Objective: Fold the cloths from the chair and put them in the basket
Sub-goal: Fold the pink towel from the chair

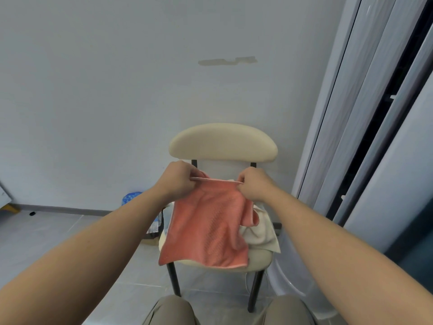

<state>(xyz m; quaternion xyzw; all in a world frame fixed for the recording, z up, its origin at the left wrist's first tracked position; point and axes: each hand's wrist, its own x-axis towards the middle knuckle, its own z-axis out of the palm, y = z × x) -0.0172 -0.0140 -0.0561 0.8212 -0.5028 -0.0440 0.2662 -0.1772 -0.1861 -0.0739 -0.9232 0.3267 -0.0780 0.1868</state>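
A cream chair (222, 146) with a padded backrest and black legs stands against a pale wall, and everything here sits in relation to it. In front of the backrest, above the seat, both hands hold up a pink cloth (206, 228) by its top edge. The left hand (179, 180) is closed in a fist on the cloth's upper left corner, just below the backrest's left end; the right hand (254, 185) pinches the upper right corner, just below the backrest's right post. The top hem runs taut between the two hands, and the rest of the cloth hangs down from them, covering most of the seat and reaching past its front edge on the left. A loose flap of the same cloth droops below the right hand. On the seat's right side, partly behind the pink cloth, lies a crumpled white cloth (260, 233), one corner hanging over the seat's edge. Left of the chair, on the tiled floor, stands a blue patterned bag (131, 198), partly hidden by the left forearm.
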